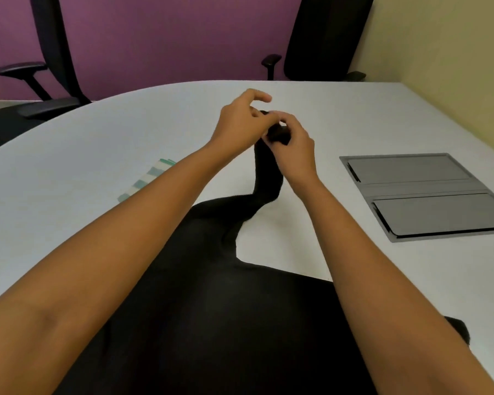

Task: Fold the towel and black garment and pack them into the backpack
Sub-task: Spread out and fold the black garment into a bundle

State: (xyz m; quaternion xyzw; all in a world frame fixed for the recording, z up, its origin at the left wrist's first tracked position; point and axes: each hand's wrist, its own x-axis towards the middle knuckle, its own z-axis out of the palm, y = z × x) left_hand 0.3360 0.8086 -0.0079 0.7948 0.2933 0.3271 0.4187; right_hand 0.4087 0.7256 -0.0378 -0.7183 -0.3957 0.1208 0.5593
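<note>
— Near the top middle of the frame, what are the two hands doing?
— They meet there, close together. The right hand (295, 149) has its fingers and thumb curled round the thin end of the black garment (211, 295) and grips it.
— And the left hand (238, 124)?
— It is just beside the right one. Its fingers are bent, and one finger arches up in the air. The lower fingers are at the tip of the black cloth. It is blurry there, so I cannot tell if they pinch it or only touch it.
— Where is the rest of the black garment?
— It runs down from the hands as a thin strip and bends in the middle of the frame. Then it spreads out wide on the white table (97, 143) and fills the bottom middle, between the two bare arms. A small bit peeks out past the right arm at the lower right.
— Can you see the towel (143, 181)?
— Yes. It has green and white stripes and lies on the table at the middle left. The left arm covers part of it, so I cannot tell if it touches the black cloth.
— What else is there?
— A flat gray panel (419, 192) is set in the table at the middle right. Two black chairs stand behind the table, one chair at the upper left (52, 52) and one chair at the upper right (325, 35). Behind them is a purple wall (169, 38).
</note>
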